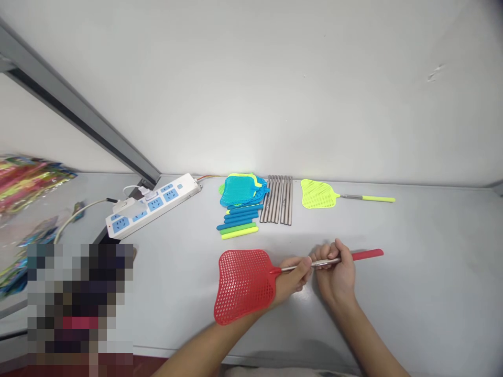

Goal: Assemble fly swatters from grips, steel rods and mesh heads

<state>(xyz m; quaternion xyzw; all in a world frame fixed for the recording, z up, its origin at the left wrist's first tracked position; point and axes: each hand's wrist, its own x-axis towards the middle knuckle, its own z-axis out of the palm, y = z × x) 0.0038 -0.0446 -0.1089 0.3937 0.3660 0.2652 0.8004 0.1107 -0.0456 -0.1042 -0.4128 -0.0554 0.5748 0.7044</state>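
A red fly swatter (245,285) with a telescopic metal rod is held up over the table between both hands. My left hand (295,275) pinches the thin part of the rod near the red mesh head. Around the thicker metal section, my right hand (336,269) has its fingers curled, with the red grip sticking out to the right. Beyond the hands lie a stack of blue and yellow-green swatter heads (238,189), several blue and green handle grips (241,217) and a row of metal rods (277,201). A whole yellow swatter (319,193) rests at the back right.
A white power strip (155,207) with plugs and cables lies at the back left. Plastic-bagged colourful items (33,180) are further left, past a grey metal frame post (78,104). A pale wall (294,94) bounds the table's far edge. The lower left is pixelated.
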